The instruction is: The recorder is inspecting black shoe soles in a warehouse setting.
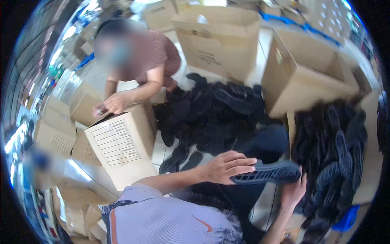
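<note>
Ridged matt sole [270, 174], seemingly rubber; smooth matt cardboard carton [117, 143]; cloth shirt [160, 221].

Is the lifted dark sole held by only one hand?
No, the left hand holds one end of the dark sole and the right hand the other.

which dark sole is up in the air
The sole held up between the left hand and right hand; the other soles lie lower, mostly heaped.
</note>
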Motion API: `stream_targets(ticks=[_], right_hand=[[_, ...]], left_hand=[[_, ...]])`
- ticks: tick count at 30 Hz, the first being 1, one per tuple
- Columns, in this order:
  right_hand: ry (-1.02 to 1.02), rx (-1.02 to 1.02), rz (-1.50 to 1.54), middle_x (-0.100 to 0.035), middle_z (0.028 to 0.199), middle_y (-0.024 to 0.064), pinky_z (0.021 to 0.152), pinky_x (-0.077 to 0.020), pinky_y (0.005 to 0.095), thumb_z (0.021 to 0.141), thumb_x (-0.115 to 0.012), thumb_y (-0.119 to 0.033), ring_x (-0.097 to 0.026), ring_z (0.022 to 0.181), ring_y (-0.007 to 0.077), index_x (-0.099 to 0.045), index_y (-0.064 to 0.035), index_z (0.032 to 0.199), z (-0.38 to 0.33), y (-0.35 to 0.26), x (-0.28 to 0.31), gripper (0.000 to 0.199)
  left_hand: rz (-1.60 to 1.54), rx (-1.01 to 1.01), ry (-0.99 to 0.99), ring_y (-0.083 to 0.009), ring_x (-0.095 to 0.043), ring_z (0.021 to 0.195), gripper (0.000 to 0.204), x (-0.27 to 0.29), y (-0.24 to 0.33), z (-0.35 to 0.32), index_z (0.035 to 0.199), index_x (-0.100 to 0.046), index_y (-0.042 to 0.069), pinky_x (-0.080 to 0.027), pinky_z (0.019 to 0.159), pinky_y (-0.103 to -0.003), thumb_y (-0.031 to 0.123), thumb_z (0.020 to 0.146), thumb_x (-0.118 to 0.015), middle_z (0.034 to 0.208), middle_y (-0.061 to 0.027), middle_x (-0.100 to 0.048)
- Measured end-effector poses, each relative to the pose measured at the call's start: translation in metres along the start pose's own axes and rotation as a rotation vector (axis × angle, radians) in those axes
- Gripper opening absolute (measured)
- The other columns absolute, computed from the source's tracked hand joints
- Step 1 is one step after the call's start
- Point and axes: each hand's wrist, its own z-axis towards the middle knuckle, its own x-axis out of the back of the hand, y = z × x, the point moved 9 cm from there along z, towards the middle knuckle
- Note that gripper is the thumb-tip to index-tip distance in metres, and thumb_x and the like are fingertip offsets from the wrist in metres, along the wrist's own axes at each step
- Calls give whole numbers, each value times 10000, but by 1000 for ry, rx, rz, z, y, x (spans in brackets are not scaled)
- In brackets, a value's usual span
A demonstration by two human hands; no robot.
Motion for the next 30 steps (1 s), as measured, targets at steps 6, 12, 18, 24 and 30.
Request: stream_targets(ticks=[6,12,18,24,30], right_hand=[[210,135,-5,-605,1072,138,886,-414,357,957,-422,-268,-546,990,217,-560,0,1061,20,-24,22,320],[31,158,180,-584,1083,173,983,-395,396,964,-397,-326,-539,1051,271,-559,-3,1043,31,-39,13,370],[18,101,201,-571,1109,175,1030,-372,417,970,-374,-324,-524,1095,274,-561,-16,1054,27,-42,12,370],[-114,33,172,-569,1121,185,1002,-414,384,975,-366,-315,-538,1085,271,-557,-2,1084,39,-35,22,383],[-2,-130,-13,-614,1063,147,860,-474,316,956,-400,-383,-617,926,218,-584,-38,1086,49,3,50,411]], left_hand=[[170,-412,63,-174,-506,973,329,-28,37,2,1143,-464,222,-404,859,-335,222,840,-593,1184,31,-568],[172,-491,99,-165,-457,1043,316,-47,66,10,1148,-441,300,-369,894,-368,267,864,-576,1126,95,-547],[187,-536,35,-154,-363,1159,385,-69,97,13,1214,-477,443,-302,988,-374,449,840,-568,1206,72,-479],[99,-536,47,-144,-422,1155,371,-74,96,31,1223,-417,323,-290,982,-378,381,880,-545,1195,100,-561],[170,-420,61,-138,-485,1047,258,-62,92,61,1071,-455,242,-293,972,-357,335,860,-571,1125,65,-620]])
